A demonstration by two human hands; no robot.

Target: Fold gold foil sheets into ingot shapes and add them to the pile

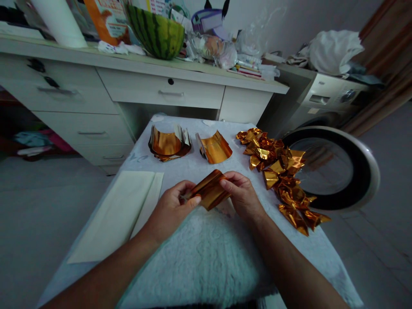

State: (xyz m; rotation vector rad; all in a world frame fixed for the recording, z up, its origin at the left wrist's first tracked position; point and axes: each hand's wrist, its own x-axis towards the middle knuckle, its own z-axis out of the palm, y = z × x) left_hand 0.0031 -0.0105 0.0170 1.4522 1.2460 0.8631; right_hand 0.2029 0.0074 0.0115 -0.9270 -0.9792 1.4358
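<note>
A curved gold foil sheet [210, 191] is held between both hands above the cloth-covered table. My left hand [174, 206] grips its left end, thumb on top. At its right end my right hand [243, 195] pinches the foil between thumb and fingers. Beyond the hands lie a curled stack of gold sheets [165, 143] and a smaller curled stack [215, 148]. Folded gold foil pieces [280, 171] form a long heap on the right side of the table.
Pale paper sheets [112, 210] lie on the table's left side. Behind stands a white desk [199, 92] with drawers, holding a watermelon [157, 34] and bags. A washing machine [325, 98] with its round door [367, 171] open is at the right.
</note>
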